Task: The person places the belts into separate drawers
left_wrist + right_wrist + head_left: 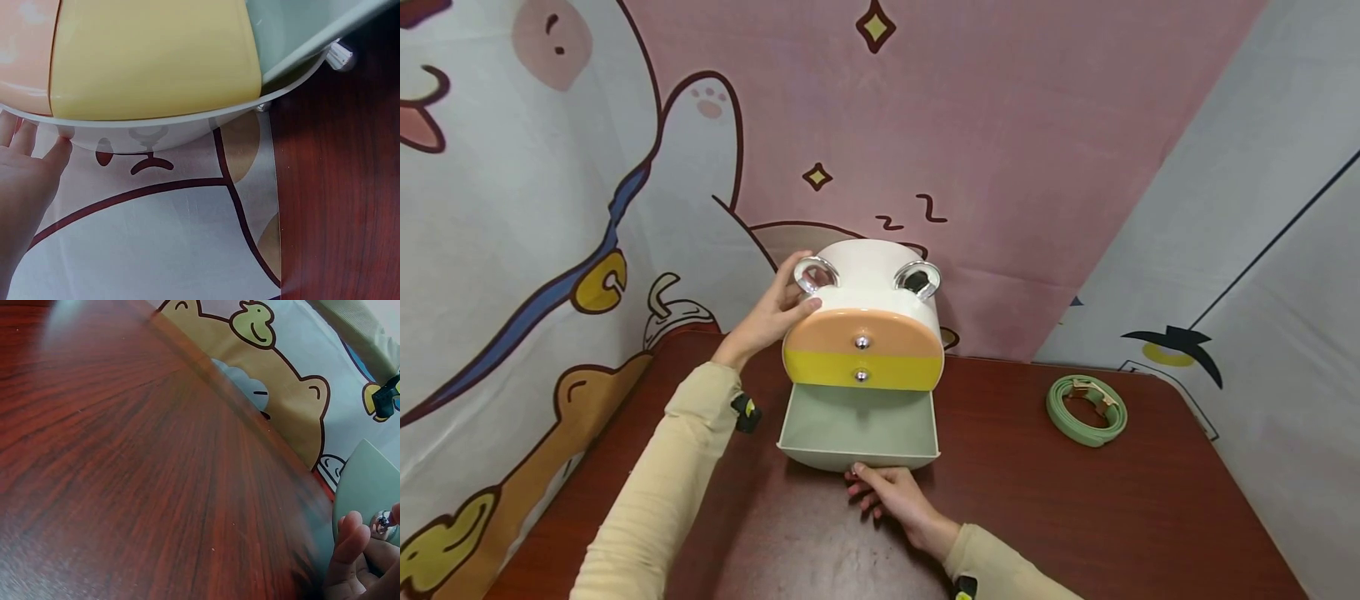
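Note:
A small rounded drawer cabinet (872, 275) with a white body and two shiny ring-shaped eyes stands on the table. Its orange drawer (820, 332) and yellow drawer (820, 368) are closed. Below them, the pale green bottom drawer (861, 417) is pulled out and has nothing visible inside. My left hand (775, 310) rests against the cabinet's upper left side, its fingers partly hidden behind an eye; in the left wrist view its fingertips touch the white shell. With my right hand (898, 500) I pinch the silver knob (380, 525) on the green drawer's front.
A coiled green belt (1086, 410) with a gold-coloured buckle lies on the right of the dark red wooden table (1022, 492). Behind the table hangs a cartoon-printed cloth (1000, 167), close to the cabinet's back.

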The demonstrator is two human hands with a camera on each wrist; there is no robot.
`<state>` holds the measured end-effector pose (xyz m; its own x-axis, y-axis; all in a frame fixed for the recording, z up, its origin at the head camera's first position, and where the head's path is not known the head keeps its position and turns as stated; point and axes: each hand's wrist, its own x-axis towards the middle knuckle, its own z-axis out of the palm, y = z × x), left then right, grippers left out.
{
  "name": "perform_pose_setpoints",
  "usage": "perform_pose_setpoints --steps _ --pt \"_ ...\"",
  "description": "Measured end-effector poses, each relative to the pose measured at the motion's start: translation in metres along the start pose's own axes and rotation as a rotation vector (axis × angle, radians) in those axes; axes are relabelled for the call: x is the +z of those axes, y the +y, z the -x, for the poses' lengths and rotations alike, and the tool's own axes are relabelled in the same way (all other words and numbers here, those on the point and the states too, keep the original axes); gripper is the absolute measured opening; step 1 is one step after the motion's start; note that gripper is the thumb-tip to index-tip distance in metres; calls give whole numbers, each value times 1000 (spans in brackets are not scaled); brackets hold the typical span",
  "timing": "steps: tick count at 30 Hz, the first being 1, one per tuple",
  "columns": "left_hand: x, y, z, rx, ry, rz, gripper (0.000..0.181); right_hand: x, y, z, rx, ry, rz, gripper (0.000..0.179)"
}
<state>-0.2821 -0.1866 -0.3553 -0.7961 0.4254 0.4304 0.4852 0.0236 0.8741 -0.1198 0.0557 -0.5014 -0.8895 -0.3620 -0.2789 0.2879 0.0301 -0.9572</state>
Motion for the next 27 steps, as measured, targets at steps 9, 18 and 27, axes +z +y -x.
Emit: perform_pose_setpoints --steps 9,18,27 --pt "1 1 1 -8 6 -5 70 3 3 6 -11 -14 -8 48" --pt "0 0 2 -28 5 -19 70 7 8 12 -11 -30 -1 45" --pt "-2 0 1 -27 -5 -12 70 10 13 16 -13 -21 4 44"
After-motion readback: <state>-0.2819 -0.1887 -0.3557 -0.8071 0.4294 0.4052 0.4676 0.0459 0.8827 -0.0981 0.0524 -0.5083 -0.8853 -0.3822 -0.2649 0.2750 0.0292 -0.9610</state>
